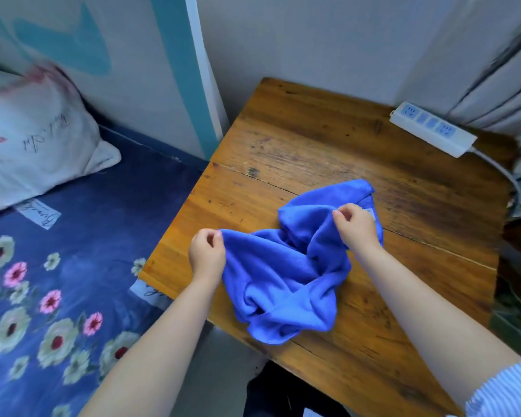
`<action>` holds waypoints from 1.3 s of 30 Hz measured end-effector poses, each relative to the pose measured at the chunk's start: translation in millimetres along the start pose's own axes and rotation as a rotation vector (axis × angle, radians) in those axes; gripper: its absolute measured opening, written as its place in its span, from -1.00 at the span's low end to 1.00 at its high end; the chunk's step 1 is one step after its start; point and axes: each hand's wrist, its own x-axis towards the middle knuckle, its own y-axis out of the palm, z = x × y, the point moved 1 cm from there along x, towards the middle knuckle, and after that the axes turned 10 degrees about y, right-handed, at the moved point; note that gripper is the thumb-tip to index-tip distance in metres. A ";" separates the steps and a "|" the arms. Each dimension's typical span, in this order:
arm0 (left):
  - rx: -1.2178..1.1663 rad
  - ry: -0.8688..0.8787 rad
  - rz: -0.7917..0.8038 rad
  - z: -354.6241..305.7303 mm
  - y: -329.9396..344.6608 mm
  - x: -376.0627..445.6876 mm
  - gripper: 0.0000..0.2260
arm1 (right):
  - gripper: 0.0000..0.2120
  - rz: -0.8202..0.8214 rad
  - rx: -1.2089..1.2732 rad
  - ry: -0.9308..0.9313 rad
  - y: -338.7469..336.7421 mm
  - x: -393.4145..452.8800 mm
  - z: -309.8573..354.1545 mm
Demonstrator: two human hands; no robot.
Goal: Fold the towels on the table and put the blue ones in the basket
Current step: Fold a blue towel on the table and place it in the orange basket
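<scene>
- Blue towel (286,284): lay crumpled on the near half of the wooden table (328,145), its bulk resting on the surface while two upper edge portions were lifted; the bunched folds indicated that no fold had yet been made
- Left hand (206,254): pinched the towel's left edge between thumb and curled fingers, near the table's left border; the grip at the hem appeared intended to locate a corner and draw the cloth taut
- Right hand (357,227): pinched a raised ridge of the same towel just beside its white label (370,213), the fingers curled over the fabric; held apart from the left hand, it seemingly served to spread the cloth between the two grips
- Power strip (432,129): sat at the far right corner, well apart from the towel, leaving the middle of the table free for flattening
- Bed (73,266) with pillow (39,136): adjoined the table's left side
- Basket: not visible in this view, nor any other towel
</scene>
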 end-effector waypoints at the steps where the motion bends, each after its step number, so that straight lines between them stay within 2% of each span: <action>1: 0.023 -0.007 -0.034 4.7 -5.3 -3.2 -0.84 | -0.83 -0.038 0.019 0.016 -13.1 -4.7 -11.6; 3: 0.115 -0.074 0.089 18.1 -8.6 -15.2 -0.83 | -0.83 -0.059 -0.019 0.072 -35.2 -16.8 -42.6; 8: 0.579 -0.202 0.747 48.0 -2.3 -38.9 -0.77 | -0.85 0.008 -0.204 0.345 -47.0 -48.5 -117.0; 9: 0.639 -0.206 0.851 49.7 0.1 -39.8 -0.75 | -0.84 0.010 -0.207 0.392 -45.0 -53.3 -124.9; 10: 0.670 -0.203 0.890 49.8 1.6 -38.6 -0.74 | -0.84 0.007 -0.204 0.420 -41.8 -55.8 -129.2; 15: 0.567 -0.195 0.680 47.8 12.9 -10.4 -0.67 | -0.79 -0.081 -0.132 0.432 -28.0 -63.4 -124.9; 21: 0.505 -0.123 0.664 50.1 34.8 4.2 -0.74 | -0.81 -0.180 -0.177 0.505 -20.9 -63.3 -110.9; 24: 0.439 -0.106 0.677 50.8 38.7 9.2 -0.83 | -0.84 -0.211 -0.185 0.563 -14.8 -68.8 -106.1; 28: 0.332 -0.072 0.731 47.0 38.2 19.1 -0.66 | -0.87 -0.239 -0.202 0.659 -5.8 -79.1 -99.9; 33: 0.110 -0.001 0.795 30.1 22.6 41.5 -0.76 | -0.85 -0.304 -0.145 0.717 3.4 -81.5 -91.2; 36: 0.063 0.001 0.830 27.1 13.3 51.9 -0.71 | -0.71 -0.279 -0.148 0.731 8.3 -78.5 -90.5; 39: 0.065 0.012 0.821 23.9 6.9 57.6 -0.71 | -0.78 -0.312 -0.107 0.761 8.3 -73.1 -90.2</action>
